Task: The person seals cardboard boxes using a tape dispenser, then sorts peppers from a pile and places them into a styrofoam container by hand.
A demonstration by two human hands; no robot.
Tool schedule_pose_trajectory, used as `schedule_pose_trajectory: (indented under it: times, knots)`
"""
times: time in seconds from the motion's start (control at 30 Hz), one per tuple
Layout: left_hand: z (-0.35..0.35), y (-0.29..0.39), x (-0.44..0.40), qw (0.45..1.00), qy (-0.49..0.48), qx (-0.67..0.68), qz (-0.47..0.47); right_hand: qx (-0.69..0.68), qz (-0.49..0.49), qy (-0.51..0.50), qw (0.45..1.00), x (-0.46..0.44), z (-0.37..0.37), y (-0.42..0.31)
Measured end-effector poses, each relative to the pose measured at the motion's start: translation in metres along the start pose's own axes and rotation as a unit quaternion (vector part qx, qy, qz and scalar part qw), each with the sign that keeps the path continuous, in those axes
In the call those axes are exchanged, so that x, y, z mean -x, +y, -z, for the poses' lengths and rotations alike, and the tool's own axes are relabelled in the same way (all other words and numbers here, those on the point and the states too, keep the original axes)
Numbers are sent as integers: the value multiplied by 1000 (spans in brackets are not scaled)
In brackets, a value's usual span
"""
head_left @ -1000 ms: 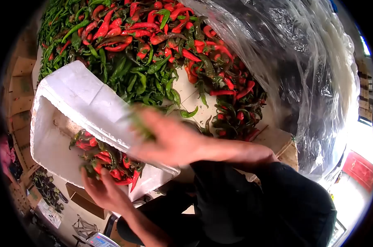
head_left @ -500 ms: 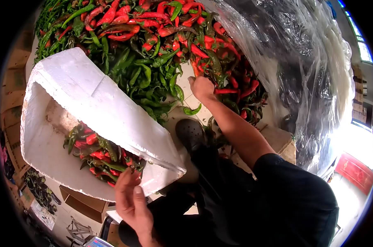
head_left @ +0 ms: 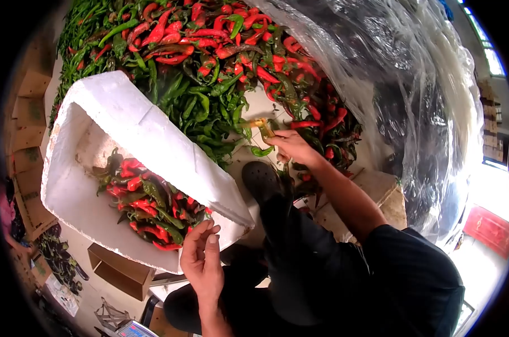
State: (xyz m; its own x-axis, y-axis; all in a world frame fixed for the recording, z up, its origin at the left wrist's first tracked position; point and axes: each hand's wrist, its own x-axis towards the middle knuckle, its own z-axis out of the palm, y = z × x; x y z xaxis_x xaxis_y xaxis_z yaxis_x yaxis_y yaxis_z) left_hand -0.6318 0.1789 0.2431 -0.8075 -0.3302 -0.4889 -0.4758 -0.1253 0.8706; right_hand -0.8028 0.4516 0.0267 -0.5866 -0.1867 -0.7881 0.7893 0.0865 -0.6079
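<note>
My right hand (head_left: 292, 148) is closed on a blurred, orange-brown pepper (head_left: 260, 123) above the tiled floor, beside the pile of green peppers (head_left: 201, 106). My left hand (head_left: 203, 259) is at the mouth of a white foam box (head_left: 148, 126), palm up with fingers loosely curled and apart; I see nothing in it. The box lies tilted on its side. Inside it is a heap of red and dark green peppers (head_left: 148, 202), just beyond my left fingertips.
Red peppers (head_left: 209, 33) are spread across the far floor, beside clear plastic sheeting (head_left: 417, 101) on the right. My dark shoe (head_left: 260, 178) stands by the green pile. An open cardboard box (head_left: 120, 272) and a scale display (head_left: 135, 330) are at lower left.
My right hand has pulled back from the red peppers toward me and now shows an orange-brown pepper. My left hand has shifted right and down, away from the box's peppers. More peppers show in the box.
</note>
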Motion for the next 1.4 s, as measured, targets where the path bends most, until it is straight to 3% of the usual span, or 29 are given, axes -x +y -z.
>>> schedule_pose_trajectory:
  times: [0.07, 0.17, 0.2, 0.27, 0.37, 0.53, 0.7, 0.77, 0.83, 0.93, 0.97, 1.03, 1.1, 1.17, 1.23, 1.27, 1.33, 1.4]
  knots:
    - [-7, -3, 1, 1000, -18, -14, -16, 38, 65, -23, 997, 34, 22, -5]
    - [-22, -5, 13, 998, -56, -27, -31, -53, 157, -75, 983, 73, 92, 17]
    - [-27, -9, 17, 997, -67, -20, -19, -140, 121, -72, 980, 92, 114, 23]
    - [-34, -19, 25, 997, -83, -5, 7, -85, 86, -50, 991, 132, 159, 31]
    - [-39, -43, 26, 984, -152, 88, 24, -9, 143, 89, 986, 188, 175, 37]
    - [-39, -42, 42, 962, -217, 143, 87, 61, 92, 180, 978, 298, 208, 61]
    - [-28, -47, 54, 957, -213, 142, 134, 116, -31, 160, 980, 414, 252, 141]
    - [-26, -50, 56, 956, -208, 142, 147, 308, -122, 147, 932, 452, 251, 144]
    - [-23, -54, 56, 955, -202, 143, 161, 552, -50, 164, 816, 475, 282, 208]
    - [-22, -63, 49, 952, -195, 150, 183, 542, -91, 239, 801, 446, 266, 165]
    - [-22, -66, 46, 951, -193, 153, 188, 500, -68, 254, 825, 422, 257, 145]
    - [-23, -73, 40, 949, -185, 161, 197, 507, -37, 282, 814, 357, 240, 115]
    - [-25, -81, 32, 945, -182, 169, 214, 495, 63, 323, 804, 283, 229, 93]
    - [-25, -90, 24, 940, -176, 180, 230, 486, 105, 367, 786, 195, 255, 106]
    - [-28, -99, 14, 935, -171, 190, 245, 481, -25, 387, 786, 108, 308, 141]
    - [-29, -103, 8, 933, -168, 193, 253, 510, -96, 323, 791, 86, 331, 154]
    - [-33, -112, -3, 928, -164, 201, 268, 631, -163, 196, 732, 63, 345, 162]
    - [-38, -120, -14, 923, -161, 207, 283, 578, -211, 275, 739, 22, 368, 214]
